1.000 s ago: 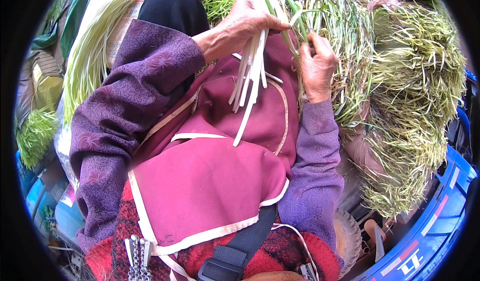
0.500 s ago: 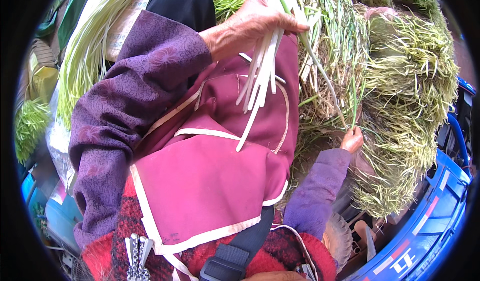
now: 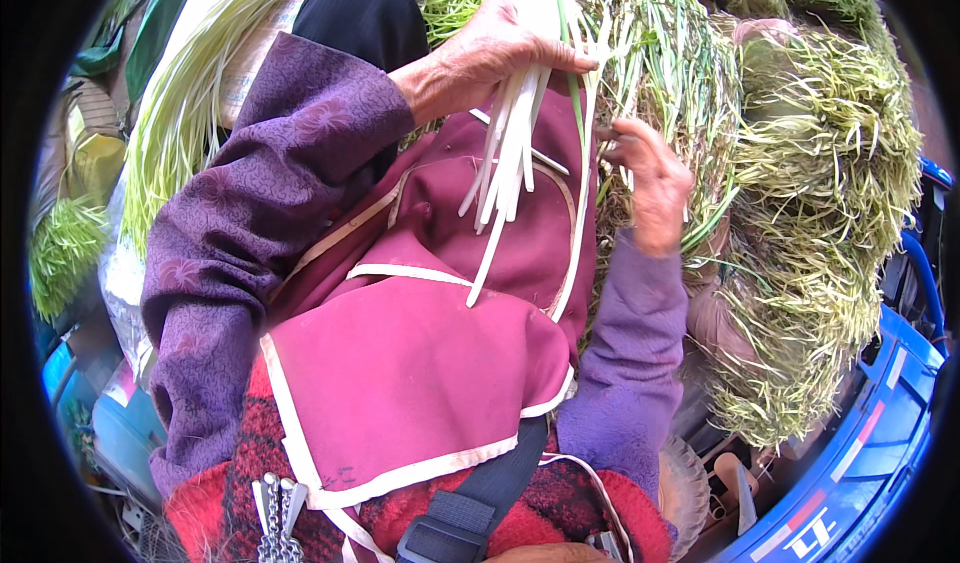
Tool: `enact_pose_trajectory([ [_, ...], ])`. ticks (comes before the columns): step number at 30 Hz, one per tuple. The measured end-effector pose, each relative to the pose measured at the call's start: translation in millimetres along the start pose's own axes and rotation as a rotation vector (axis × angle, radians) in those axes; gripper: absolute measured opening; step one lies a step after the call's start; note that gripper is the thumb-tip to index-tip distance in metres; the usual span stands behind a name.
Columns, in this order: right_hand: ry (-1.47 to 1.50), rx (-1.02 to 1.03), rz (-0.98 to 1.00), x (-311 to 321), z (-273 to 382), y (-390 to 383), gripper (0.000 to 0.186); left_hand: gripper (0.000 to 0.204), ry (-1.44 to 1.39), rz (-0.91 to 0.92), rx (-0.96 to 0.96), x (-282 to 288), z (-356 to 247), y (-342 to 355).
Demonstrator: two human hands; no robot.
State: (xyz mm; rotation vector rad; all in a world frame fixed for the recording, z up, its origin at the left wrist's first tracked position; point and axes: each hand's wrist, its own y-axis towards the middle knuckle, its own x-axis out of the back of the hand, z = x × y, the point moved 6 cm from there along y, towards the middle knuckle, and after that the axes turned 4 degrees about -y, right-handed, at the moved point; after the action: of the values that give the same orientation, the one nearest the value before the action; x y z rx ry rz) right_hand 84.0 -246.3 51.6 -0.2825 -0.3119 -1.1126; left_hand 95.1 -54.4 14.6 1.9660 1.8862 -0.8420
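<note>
In my closed left hand (image 3: 505, 48) is a bunch of white-stemmed greens (image 3: 510, 153) that look like green garlic. Their pale stems hang down over my maroon apron (image 3: 430, 363), one long stalk along its right side. My right hand (image 3: 655, 183) is raised beside the apron, to the right of the bunch. Its fingers are loosely bent and apart, and I see nothing between them. Behind it lies a heap of green and withered leaves (image 3: 670, 73).
More long pale greens (image 3: 190, 113) lie at the left by my dark-trousered knee (image 3: 360, 23). A large pile of yellowish leafy greens (image 3: 820, 173) fills the right side. A blue vehicle side (image 3: 850, 443) curves along the lower right, near a wheel (image 3: 685, 488).
My right hand has let go of the thin leaf end it was pulling at the lower right and moved up and left toward the bunch. My left hand has shifted slightly left and down.
</note>
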Motion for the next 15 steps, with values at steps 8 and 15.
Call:
enact_pose_trajectory([
  [8, 0.410, -0.079, -0.256, 0, -5, 31, 0.018, 0.017, 0.055, -0.046, -0.017, 15, -8, -2],
  [15, 0.468, 0.093, -0.555, 124, 27, 51, 0.018, 0.024, 0.184, -0.062, -0.008, 25, -16, -3],
])
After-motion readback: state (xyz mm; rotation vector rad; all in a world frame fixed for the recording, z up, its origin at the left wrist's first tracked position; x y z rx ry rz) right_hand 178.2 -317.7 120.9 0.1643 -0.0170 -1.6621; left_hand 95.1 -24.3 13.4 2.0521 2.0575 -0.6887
